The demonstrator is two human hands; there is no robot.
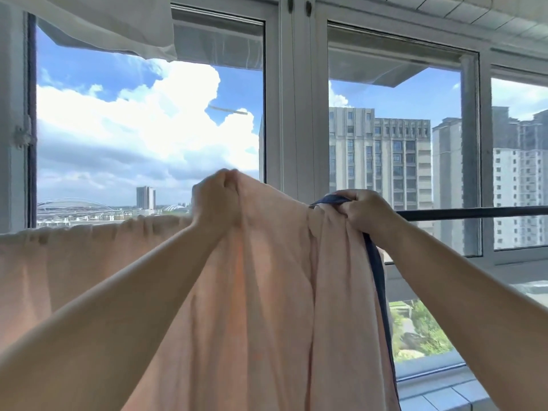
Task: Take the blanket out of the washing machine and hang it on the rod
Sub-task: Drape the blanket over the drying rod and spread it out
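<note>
Evidently both hands, left hand [218,197] and right hand [363,212], clutched the peach blanket [267,292], bunched, spreading it along the rod [474,213].

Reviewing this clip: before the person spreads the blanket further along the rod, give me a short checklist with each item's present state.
1. Left hand grips the blanket: ok, it holds a raised fold.
2. Right hand grips the dark-trimmed edge: ok.
3. Blanket already over the rod: ok at the left part; bunched between the hands.
4. Bare rod to the right for spreading: ok.
5. Blanket's lower hem off the floor: cannot tell, out of view.
</note>
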